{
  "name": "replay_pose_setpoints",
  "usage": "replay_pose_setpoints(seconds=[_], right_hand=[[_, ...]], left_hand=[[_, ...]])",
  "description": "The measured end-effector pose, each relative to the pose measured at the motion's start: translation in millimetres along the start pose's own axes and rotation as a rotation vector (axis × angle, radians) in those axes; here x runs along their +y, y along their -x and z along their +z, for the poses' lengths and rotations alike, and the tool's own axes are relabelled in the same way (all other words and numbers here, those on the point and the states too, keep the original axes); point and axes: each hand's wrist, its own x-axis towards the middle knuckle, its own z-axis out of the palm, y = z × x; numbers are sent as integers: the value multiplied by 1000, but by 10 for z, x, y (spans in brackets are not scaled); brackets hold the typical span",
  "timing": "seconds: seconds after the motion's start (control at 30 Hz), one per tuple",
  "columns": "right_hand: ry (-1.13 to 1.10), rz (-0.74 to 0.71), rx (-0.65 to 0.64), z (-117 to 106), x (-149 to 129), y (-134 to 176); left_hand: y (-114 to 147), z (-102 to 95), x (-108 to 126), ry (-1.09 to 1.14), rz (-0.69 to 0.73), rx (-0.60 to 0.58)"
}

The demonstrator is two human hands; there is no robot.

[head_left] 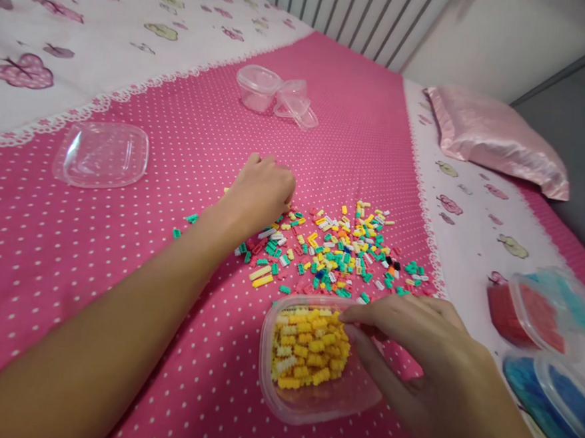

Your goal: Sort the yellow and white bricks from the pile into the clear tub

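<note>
Left hand (262,190) fingers curled over scattered bricks (335,249), right hand (414,347) fingers spread on tub (304,407) rim

Open bedspread (187,145) between lid (101,154) and bricks (340,249)

Head camera looks down, close over bedspread (120,247).

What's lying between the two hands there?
In the head view, loose coloured bricks lie scattered on the pink bedspread between left hand and right hand.
</note>
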Motion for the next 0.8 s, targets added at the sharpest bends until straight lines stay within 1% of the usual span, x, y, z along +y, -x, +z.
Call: replay_pose_setpoints(seconds=[0.13,0.2,0.27,0.3,0.37,0.43,0.5,0.57,0.63,0.8], right_hand=[[-17,25,-2,-43,-2,-19],[-25,60,25,-53,1,-17],[-32,119,68,-55,4,-15],[-35,150,96,-54,3,-17],[-34,204,160,-45,-5,-31],[-25,227,218,-31,-23,-52],[-6,218,267,-16,-49,-70],[21,187,292,-5,-77,-76],[55,150,303,1,-102,-72],[93,121,283,12,-118,-55]], left_hand=[[13,-16,-24,-2,-10,34],[13,-47,-34,6,-20,61],[17,-112,-23,111,-23,69],[24,-160,-6,221,-9,53],[52,-270,55,527,71,-23],[92,-374,137,808,215,-131],[128,-435,217,949,354,-245],[146,-445,274,1008,456,-339],[146,-419,303,1035,517,-400],[124,-334,323,1055,566,-496]])
